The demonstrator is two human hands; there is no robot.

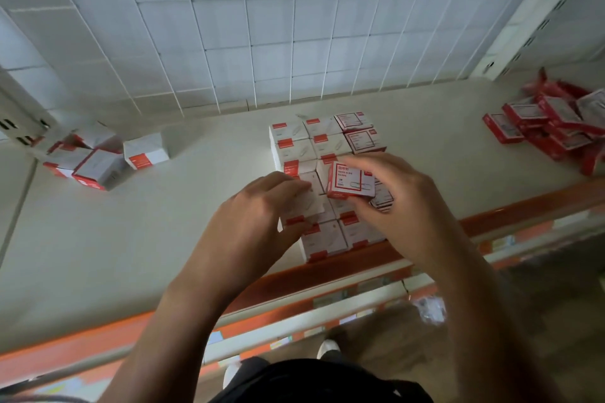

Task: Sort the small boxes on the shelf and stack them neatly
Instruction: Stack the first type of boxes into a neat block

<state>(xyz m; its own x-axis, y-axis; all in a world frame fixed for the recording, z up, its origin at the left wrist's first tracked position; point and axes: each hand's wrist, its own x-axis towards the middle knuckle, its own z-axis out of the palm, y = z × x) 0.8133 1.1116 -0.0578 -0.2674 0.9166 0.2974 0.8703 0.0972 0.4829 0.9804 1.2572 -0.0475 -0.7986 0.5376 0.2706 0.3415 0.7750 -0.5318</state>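
Cream shelf [147, 232], tiled wall [262, 26] behind. Right hand [402, 206] pinches red-framed box [350, 181] over sorted block [296, 147]; matching red-framed pair [361, 134] lies straight beyond it, rear right. Left hand [252, 222] grips white box [307, 203], front left.

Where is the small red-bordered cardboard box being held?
Centre of the head view: the right hand holds the small red-bordered cardboard box over the stacked white cardboard boxes.

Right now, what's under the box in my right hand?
Beneath the held box: the block of white boxes and another red-bordered box peeking out. The right hand covers the rest.
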